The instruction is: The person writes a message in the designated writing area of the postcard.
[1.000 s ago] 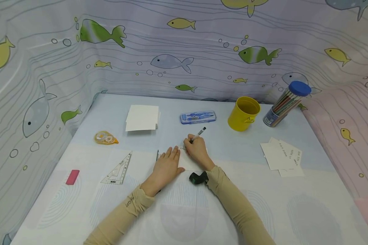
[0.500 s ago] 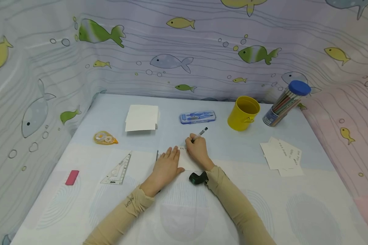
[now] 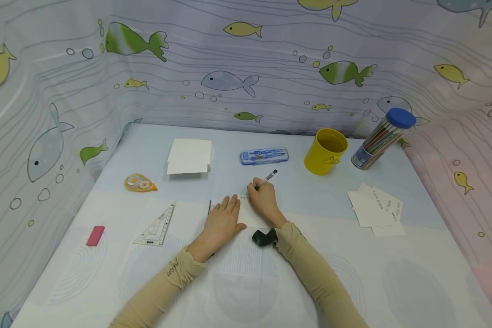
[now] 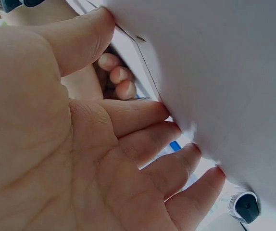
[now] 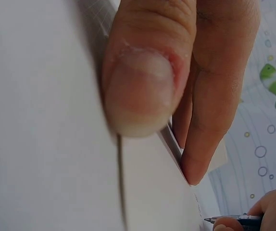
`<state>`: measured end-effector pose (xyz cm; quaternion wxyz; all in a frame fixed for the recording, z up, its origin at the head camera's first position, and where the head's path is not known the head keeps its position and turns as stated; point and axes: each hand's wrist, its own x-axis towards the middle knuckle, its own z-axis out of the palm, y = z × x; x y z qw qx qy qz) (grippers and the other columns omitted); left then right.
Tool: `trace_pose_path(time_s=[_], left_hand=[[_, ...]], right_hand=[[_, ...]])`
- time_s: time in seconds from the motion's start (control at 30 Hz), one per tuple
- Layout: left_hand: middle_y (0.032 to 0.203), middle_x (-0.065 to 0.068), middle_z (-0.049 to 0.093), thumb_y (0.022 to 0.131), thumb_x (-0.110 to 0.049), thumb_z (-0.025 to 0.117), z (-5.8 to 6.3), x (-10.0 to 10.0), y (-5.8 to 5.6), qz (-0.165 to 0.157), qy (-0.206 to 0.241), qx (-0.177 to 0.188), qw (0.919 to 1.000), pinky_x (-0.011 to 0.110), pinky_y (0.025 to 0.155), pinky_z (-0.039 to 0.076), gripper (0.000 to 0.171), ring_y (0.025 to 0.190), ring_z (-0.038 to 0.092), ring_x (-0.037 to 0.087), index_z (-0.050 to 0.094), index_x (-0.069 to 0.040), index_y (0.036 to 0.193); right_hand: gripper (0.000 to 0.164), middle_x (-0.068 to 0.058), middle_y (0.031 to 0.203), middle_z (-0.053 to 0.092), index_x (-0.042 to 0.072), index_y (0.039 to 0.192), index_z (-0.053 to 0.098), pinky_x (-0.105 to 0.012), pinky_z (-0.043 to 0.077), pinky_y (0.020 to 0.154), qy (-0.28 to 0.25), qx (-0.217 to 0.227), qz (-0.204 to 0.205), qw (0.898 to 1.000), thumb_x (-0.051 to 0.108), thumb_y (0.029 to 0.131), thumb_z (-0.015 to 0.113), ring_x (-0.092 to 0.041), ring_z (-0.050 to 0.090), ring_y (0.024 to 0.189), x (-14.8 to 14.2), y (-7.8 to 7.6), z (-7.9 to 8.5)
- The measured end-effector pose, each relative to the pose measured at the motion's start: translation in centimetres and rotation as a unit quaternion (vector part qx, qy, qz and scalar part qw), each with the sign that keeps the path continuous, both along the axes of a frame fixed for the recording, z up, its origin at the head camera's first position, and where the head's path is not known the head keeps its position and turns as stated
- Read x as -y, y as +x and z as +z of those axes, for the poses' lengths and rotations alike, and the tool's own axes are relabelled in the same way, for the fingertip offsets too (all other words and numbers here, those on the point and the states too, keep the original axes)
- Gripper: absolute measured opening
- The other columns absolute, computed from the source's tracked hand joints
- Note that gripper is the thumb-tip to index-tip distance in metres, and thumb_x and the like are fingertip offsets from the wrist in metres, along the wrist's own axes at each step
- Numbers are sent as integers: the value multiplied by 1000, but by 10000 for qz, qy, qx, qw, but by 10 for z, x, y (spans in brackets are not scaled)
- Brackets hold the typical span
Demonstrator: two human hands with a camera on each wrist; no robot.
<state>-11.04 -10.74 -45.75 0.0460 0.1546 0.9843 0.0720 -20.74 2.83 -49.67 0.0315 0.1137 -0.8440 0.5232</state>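
Noting the pen (image 3: 267, 178) first: we find it pinched in the right grip (image 3: 264, 200), its dark end slanting up and away past the knuckles. The tip is hidden from us in the head view. Below that hand lies a white sheet (image 3: 251, 217) — small writing near its far edge. The left grip (image 3: 222, 222) is released, laid flat at the sheet's left side, fingers straight. On the bench (image 3: 246, 298) to the left we log a clear set square (image 3: 165, 228); a flat blue case (image 3: 264, 156) sits beyond the pen, and written cards (image 3: 366, 216) lie well apart, to the right.
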Motion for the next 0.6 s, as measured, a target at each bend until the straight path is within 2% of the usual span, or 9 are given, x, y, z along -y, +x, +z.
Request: trace_pose_path(time_s=[0.3,0.6], left_hand=[[151,20,40,91,-44,62,0,-1,0,4,-44,-13,10000,53,109,39,74,140,39,38,43,6,142],[150,21,41,91,-44,62,0,0,0,-4,-49,-39,10000,53,109,40,73,139,39,39,44,6,141]], right_hand=[[32,2,41,47,12,57,42,-17,26,34,137,38,-31,9999,10,89,49,-5,41,33,1,0,0],[33,4,41,46,12,58,41,-17,26,34,-38,56,-9,10000,9,89,50,-5,41,33,0,0,0]])
